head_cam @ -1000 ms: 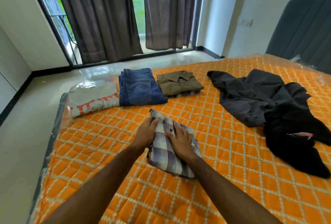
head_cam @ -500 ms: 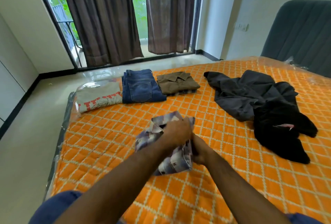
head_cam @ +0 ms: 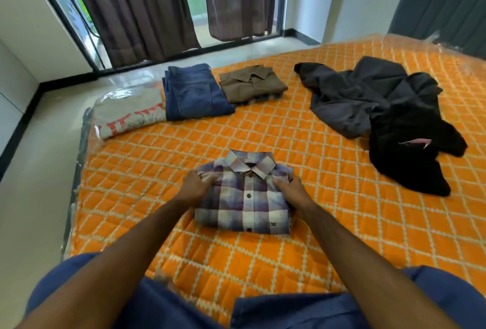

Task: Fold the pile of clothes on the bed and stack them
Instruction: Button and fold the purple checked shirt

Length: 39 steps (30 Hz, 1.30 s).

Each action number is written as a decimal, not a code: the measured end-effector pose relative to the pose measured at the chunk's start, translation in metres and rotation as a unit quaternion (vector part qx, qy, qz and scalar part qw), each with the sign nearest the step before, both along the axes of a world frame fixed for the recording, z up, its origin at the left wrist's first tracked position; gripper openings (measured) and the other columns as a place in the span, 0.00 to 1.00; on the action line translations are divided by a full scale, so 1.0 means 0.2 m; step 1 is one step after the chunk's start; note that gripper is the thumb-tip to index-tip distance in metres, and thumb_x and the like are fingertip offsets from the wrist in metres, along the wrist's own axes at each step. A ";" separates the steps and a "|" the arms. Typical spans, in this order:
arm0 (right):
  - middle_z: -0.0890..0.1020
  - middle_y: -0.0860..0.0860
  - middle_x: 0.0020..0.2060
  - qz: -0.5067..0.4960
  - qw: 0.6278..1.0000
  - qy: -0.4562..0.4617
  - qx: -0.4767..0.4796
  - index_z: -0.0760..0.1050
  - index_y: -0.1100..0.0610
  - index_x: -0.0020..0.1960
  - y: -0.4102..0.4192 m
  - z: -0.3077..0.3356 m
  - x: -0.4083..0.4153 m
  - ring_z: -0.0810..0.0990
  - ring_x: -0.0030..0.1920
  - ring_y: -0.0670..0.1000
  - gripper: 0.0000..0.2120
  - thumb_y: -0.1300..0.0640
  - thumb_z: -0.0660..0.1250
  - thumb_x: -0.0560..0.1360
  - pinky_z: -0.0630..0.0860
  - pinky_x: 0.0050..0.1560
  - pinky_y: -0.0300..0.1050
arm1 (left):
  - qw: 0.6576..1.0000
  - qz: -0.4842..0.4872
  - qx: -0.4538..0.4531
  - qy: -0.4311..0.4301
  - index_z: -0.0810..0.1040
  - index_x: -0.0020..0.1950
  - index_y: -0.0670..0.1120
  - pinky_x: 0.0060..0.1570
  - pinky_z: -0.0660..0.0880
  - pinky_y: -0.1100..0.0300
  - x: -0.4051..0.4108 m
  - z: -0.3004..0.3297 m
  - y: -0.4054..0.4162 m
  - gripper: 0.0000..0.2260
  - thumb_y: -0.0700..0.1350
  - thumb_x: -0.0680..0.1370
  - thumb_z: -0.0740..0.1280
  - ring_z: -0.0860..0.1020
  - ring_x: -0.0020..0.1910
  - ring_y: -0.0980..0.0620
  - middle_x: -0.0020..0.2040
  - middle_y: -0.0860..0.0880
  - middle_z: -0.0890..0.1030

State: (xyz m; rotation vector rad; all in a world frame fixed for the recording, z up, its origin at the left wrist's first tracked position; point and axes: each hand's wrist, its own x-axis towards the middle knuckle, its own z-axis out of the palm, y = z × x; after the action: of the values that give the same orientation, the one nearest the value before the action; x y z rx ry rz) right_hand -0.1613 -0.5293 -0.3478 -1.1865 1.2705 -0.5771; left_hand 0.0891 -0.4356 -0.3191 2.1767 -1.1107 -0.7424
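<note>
A folded purple-and-white plaid shirt (head_cam: 244, 197) lies front up, collar away from me, in the middle of the orange quilted bed (head_cam: 328, 223). My left hand (head_cam: 193, 188) grips its left edge near the shoulder. My right hand (head_cam: 293, 189) grips the right edge. At the bed's far left lie three folded items side by side: a grey printed T-shirt (head_cam: 128, 115), blue jeans (head_cam: 194, 93) and a brown shirt (head_cam: 251, 83). An unfolded dark grey garment (head_cam: 349, 97) and a black garment (head_cam: 410, 150) lie in a heap on the right.
The bed's left edge (head_cam: 79, 171) drops to a pale tiled floor. Brown curtains (head_cam: 136, 8) hang over glass doors beyond the bed. A dark grey headboard (head_cam: 447, 0) stands at the far right. My blue-clad legs (head_cam: 289, 307) are at the bottom of the view.
The plaid shirt has been turned over from back up to front up with its collar showing. My hands moved from its middle out to its two sides.
</note>
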 end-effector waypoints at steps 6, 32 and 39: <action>0.79 0.59 0.65 -0.058 0.987 0.138 -0.054 0.72 0.60 0.72 -0.02 -0.08 0.02 0.79 0.62 0.63 0.21 0.48 0.58 0.86 0.75 0.56 0.51 | 0.996 0.079 0.003 0.050 0.68 0.68 0.41 0.48 0.71 0.53 -0.05 -0.16 -0.03 0.23 0.57 0.82 0.64 0.78 0.58 0.40 0.60 0.43 0.77; 0.75 0.53 0.59 0.005 0.807 0.317 -0.498 0.74 0.54 0.62 -0.24 0.01 -0.04 0.74 0.57 0.57 0.17 0.67 0.64 0.75 0.76 0.51 0.55 | 0.799 -0.417 -0.124 -0.414 0.51 0.83 0.55 0.75 0.46 0.29 -0.21 -0.23 -0.10 0.32 0.67 0.83 0.52 0.44 0.82 0.43 0.84 0.47 0.45; 0.33 0.47 0.81 0.283 0.806 0.349 -0.384 0.32 0.48 0.82 0.09 -0.23 0.09 0.30 0.80 0.49 0.41 0.30 0.48 0.82 0.32 0.79 0.53 | 0.901 -0.302 0.067 -0.304 0.29 0.80 0.55 0.78 0.42 0.37 0.10 -0.35 -0.07 0.45 0.80 0.71 0.34 0.34 0.80 0.43 0.80 0.48 0.30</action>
State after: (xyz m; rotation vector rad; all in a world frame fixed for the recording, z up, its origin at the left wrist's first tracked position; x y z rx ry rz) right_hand -0.1441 -0.5113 -0.3929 -2.5299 1.1763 -0.1729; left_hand 0.1100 -0.4500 -0.3900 2.2484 -2.1754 -0.3719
